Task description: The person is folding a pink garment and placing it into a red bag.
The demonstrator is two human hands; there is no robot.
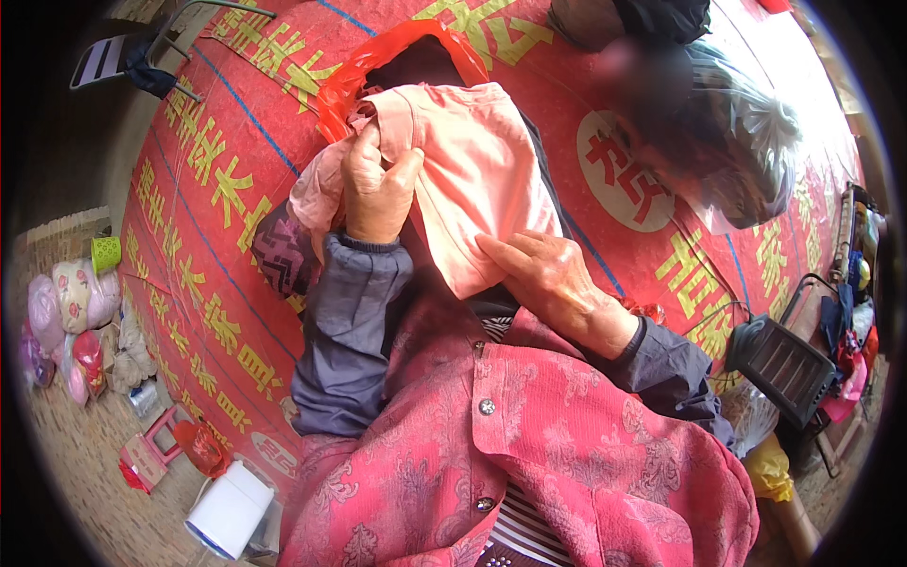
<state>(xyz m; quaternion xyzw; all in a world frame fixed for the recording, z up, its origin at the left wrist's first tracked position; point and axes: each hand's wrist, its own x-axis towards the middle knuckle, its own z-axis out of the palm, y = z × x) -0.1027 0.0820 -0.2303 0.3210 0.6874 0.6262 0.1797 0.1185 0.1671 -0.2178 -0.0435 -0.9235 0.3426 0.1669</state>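
A pink cloth garment (482, 156) is spread across my lap, over dark fabric. My left hand (381, 186) grips its upper left part, where a folded band shows between thumb and fingers. With fingers resting on the lower right edge, my right hand (542, 273) touches the garment; whether the thumb pinches it from below is hidden. Beyond the cloth lies a red plastic bag (414, 42), its mouth around dark material. A purple and black zigzag-patterned cloth (285, 251) shows beside my left forearm.
Red sheeting with yellow characters (205, 212) covers the ground. A clear plastic bag of dark items (751, 135) lies at upper right. A black slatted heater-like appliance (786, 365) stands at right. At lower left are a white bin (230, 507), a pink stool (152, 450) and several bundles (74, 294).
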